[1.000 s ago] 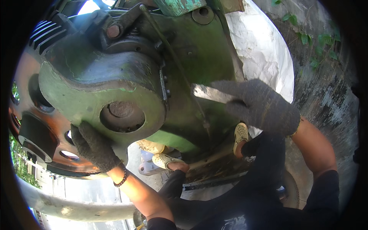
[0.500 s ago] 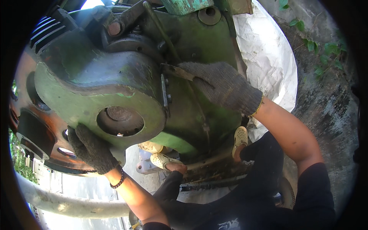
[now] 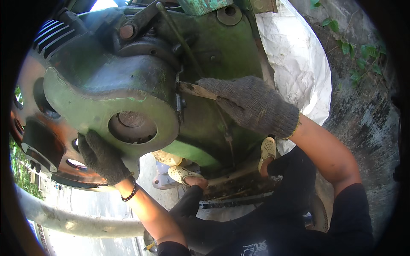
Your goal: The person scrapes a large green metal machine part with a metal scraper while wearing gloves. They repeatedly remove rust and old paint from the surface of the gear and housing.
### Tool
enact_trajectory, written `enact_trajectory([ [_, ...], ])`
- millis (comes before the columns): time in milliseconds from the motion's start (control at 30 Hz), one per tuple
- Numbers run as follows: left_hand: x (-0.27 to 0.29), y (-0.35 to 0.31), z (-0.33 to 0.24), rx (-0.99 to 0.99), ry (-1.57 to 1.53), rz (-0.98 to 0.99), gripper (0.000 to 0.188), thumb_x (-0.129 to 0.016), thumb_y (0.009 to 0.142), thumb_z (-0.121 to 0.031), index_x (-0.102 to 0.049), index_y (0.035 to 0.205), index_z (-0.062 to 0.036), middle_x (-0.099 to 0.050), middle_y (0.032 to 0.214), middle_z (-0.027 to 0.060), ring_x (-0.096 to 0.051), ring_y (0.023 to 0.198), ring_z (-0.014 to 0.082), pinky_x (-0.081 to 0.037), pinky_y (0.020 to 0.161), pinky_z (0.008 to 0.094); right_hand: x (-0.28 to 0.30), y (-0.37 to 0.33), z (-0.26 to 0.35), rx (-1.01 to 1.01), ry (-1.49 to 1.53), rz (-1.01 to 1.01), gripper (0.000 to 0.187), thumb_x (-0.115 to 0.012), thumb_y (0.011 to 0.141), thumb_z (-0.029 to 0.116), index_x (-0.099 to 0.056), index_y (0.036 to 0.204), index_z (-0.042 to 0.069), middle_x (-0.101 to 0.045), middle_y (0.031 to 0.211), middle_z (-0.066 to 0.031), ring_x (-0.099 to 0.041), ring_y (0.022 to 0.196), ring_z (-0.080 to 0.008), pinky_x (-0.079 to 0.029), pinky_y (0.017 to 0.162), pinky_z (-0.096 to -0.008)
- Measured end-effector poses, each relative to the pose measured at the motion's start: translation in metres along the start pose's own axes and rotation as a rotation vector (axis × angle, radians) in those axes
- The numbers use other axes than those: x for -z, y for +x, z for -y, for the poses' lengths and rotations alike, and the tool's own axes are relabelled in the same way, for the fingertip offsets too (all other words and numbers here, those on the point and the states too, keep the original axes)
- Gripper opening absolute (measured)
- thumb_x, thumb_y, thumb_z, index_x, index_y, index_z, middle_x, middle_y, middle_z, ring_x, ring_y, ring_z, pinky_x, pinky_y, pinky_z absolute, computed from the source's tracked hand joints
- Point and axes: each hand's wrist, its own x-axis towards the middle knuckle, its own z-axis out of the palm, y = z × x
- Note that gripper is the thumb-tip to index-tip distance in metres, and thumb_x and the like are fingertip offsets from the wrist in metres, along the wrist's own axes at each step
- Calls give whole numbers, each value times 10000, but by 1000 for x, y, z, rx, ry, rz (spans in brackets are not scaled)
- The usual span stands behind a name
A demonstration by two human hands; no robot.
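A large green-painted machine housing [image 3: 98, 104] with a round opening fills the left and middle. My left hand [image 3: 102, 158], in a dark knit glove, rests with its fingers stretched out against the housing's lower face, beside an orange wheel [image 3: 64, 145]. My right hand [image 3: 254, 102], gloved the same way, is closed round a flat, brownish scraper [image 3: 197, 90]. The scraper's far end meets the edge of the rounded housing, near a narrow upright metal strip [image 3: 179, 106]. Glove fingers hide the rear of the scraper.
White sheeting [image 3: 294, 64] lies right of the machine, beside a stained concrete surface [image 3: 358, 123] with a leafy vine. A thick pale pipe [image 3: 81, 222] crosses the lower left. My feet in cream clogs [image 3: 184, 176] stand by the machine's base. A rod [image 3: 177, 38] slants across the top.
My right hand and the scraper have shifted slightly down along the housing's edge. My left hand stays against the lower face, and the view has tilted a little.
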Motion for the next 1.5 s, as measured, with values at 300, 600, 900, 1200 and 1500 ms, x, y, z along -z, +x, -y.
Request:
enact_trajectory([
  [300, 3, 4, 12, 78, -39, 10, 541, -588, 1078, -347, -551, 1408, 79, -627, 1289, 177, -601, 1137, 249, -494, 981, 383, 26, -6, 23, 35, -120, 145, 462, -613, 991, 111, -580, 1451, 111, -739, 1048, -210, -724, 897, -398, -587, 794, -461],
  [600, 5, -1, 10, -62, 78, 23, 542, -602, 1074, -352, -550, 1412, 68, -637, 1295, 175, -606, 1142, 248, -483, 995, 377, 19, -46, 38, -89, -89, 246, 526, -659, 947, 104, -579, 1465, 154, -742, 1087, -203, -730, 906, -392, -588, 800, -457],
  [900, -1, -2, -2, 64, -66, 19, 484, -573, 1091, -344, -579, 1366, 54, -659, 1211, 174, -619, 1063, 245, -492, 950, 368, -23, -80, 27, -237, 102, -81, 427, -620, 969, 62, -623, 1396, 70, -702, 1278, -206, -711, 1061, -411, -572, 922, -460],
  [1200, 5, -1, 12, -149, 188, -4, 500, -584, 1082, -352, -582, 1357, 65, -660, 1202, 166, -611, 1077, 240, -486, 951, 384, 19, 23, -39, 83, -117, -30, 390, -627, 972, 77, -650, 1360, 62, -727, 1212, -200, -702, 1060, -410, -571, 912, -444],
  [1500, 5, -1, 6, -85, 100, -4, 521, -577, 1076, -373, -586, 1325, 86, -626, 1230, 159, -586, 1101, 251, -468, 985, 392, 12, 36, -39, 97, 8, 42, 406, -625, 963, 85, -650, 1368, 67, -733, 1145, -218, -702, 1012, -423, -570, 877, -448],
])
